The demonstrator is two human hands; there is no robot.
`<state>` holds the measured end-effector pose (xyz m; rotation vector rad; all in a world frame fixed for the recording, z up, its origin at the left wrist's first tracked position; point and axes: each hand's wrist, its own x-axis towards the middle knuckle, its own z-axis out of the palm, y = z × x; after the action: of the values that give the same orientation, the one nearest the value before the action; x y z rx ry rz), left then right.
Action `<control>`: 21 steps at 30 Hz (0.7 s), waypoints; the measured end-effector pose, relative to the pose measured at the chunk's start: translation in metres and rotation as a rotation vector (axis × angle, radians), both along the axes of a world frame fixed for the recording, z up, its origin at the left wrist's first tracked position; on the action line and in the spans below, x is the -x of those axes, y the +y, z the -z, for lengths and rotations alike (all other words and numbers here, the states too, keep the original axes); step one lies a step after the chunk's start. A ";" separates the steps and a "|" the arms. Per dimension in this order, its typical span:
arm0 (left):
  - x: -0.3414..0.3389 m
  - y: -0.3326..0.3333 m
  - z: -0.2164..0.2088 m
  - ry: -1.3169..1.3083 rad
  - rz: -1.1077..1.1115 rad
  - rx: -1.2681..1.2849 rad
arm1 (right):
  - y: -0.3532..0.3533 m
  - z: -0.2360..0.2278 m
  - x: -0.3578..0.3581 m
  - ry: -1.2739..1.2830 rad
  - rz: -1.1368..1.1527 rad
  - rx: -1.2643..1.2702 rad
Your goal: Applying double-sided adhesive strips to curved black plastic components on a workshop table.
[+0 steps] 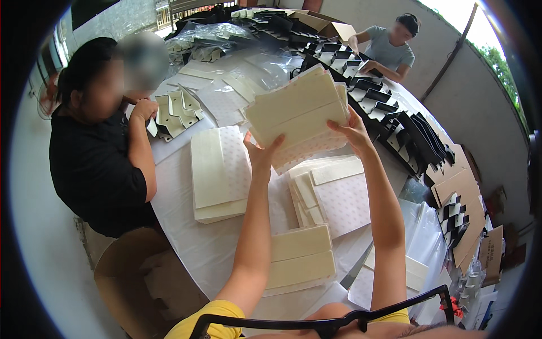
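Raised above the table, a thick stack of cream sheets [302, 107] with pink-patterned backing is gripped between my two hands. My left hand [263, 151] clasps its lower left edge, thumb on the front face. On the right edge, my right hand [353, 133] holds it the same way, thumb in front and fingers mostly hidden behind. Below lie more piles: a cream and patterned stack [217, 169] to the left, an uneven stack [333, 192] under the held one, and a smaller cream stack [302, 257] between my forearms.
To the left, a person in black [96, 152] handles a folded cream piece [178, 116]. Another person [392, 51] works at the far right beside a row of black-and-white folded pieces [372, 93]. A cardboard box [130, 271] stands at lower left; clear plastic sheeting [420, 231] lies right.
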<state>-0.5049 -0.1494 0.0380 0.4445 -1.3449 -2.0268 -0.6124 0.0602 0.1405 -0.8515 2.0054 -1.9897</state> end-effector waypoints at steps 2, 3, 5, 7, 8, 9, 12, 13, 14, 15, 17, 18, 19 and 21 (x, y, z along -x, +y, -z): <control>-0.009 -0.003 -0.003 0.228 0.395 -0.242 | 0.005 -0.002 -0.011 0.012 0.029 0.046; -0.009 -0.002 -0.002 0.231 0.405 -0.242 | 0.007 -0.003 -0.016 0.125 0.102 0.049; -0.007 0.000 0.003 0.197 0.390 -0.232 | 0.008 -0.001 -0.027 0.242 0.178 0.053; -0.003 0.004 0.007 0.183 0.340 -0.262 | 0.006 0.009 -0.041 0.602 0.445 -0.160; -0.001 0.005 0.009 0.167 0.281 -0.290 | -0.002 0.010 -0.059 0.797 0.534 -0.215; -0.001 0.005 0.010 0.167 0.283 -0.283 | -0.011 0.009 -0.080 0.993 0.624 -0.269; -0.002 0.009 0.015 0.112 0.274 -0.252 | -0.027 0.028 -0.122 1.323 0.575 -0.459; -0.003 0.010 0.015 0.191 0.304 -0.286 | -0.030 0.034 -0.130 1.385 0.546 -0.504; -0.004 0.010 0.016 0.267 0.327 -0.317 | -0.033 0.040 -0.135 1.402 0.523 -0.521; -0.005 0.008 0.016 0.265 0.325 -0.313 | -0.034 0.041 -0.135 1.399 0.524 -0.516; -0.005 0.006 0.017 0.312 0.334 -0.220 | -0.036 0.043 -0.136 1.426 0.565 -0.516; -0.006 0.006 0.013 0.248 0.296 -0.307 | -0.036 0.043 -0.133 1.420 0.572 -0.528; -0.005 0.003 0.016 0.244 0.294 -0.305 | -0.038 0.043 -0.133 1.416 0.571 -0.527; -0.003 0.002 0.015 0.204 0.304 -0.290 | -0.037 0.042 -0.131 1.375 0.615 -0.543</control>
<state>-0.5020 -0.1473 0.0232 0.1558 -1.0473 -2.4586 -0.4813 0.0236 0.0989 -1.8768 3.5881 -0.7057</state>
